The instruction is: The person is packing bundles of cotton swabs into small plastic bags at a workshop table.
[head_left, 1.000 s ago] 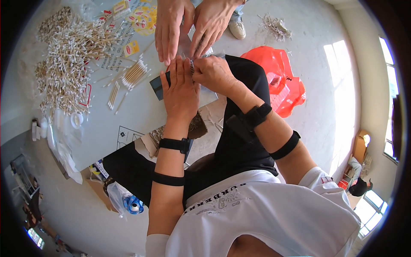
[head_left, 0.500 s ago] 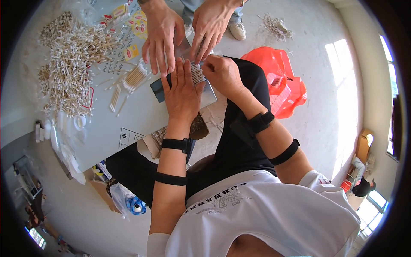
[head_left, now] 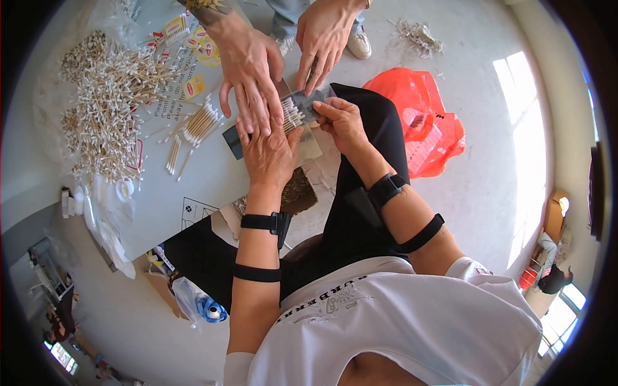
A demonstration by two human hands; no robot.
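Observation:
My left hand (head_left: 269,157) lies flat, fingers stretched forward and thumb beside a row of cotton swabs (head_left: 291,114). Another person's hand (head_left: 251,67) reaches over my left fingers and partly hides them. My right hand (head_left: 345,123) pinches the edge of a clear plastic bag (head_left: 313,101) at the right end of those swabs. The person's other hand (head_left: 325,42) touches the bag's far side. Beneath the hands are a dark flat piece (head_left: 233,141) and a pale board (head_left: 310,147); how they join is hidden.
A big heap of cotton swabs (head_left: 106,103) covers the table's left, with a smaller bundle (head_left: 202,123) nearer. Below the table edge stands a cardboard box (head_left: 302,201) of swabs. On the floor at right lies a red plastic bag (head_left: 418,122).
My right hand has moved slightly right and down, its fingers drawing the bag edge into view. My left hand has shifted slightly toward me, and the other person's hand now overlaps its fingers.

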